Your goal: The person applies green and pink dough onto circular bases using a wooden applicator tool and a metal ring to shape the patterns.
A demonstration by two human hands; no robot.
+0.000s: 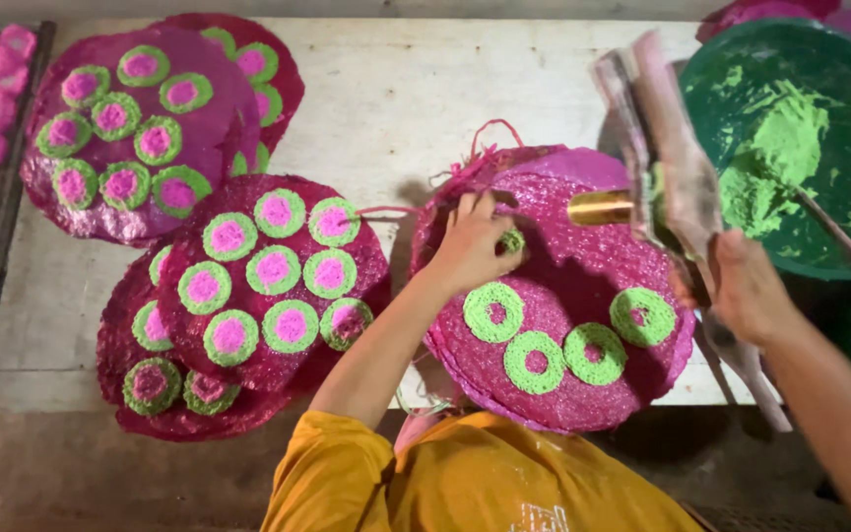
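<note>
From the head view, our left hand (470, 246) pinches a small green ring (512, 240) on the magenta disc (568, 286). Right of that disc, our right hand (746, 286) grips a piping bag (667, 163), before the green bowl (790, 148).

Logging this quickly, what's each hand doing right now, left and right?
Left hand: fingers closed around a small green ring on the pink disc.
Right hand: closed, gripping a piping bag with a brass nozzle.
</note>
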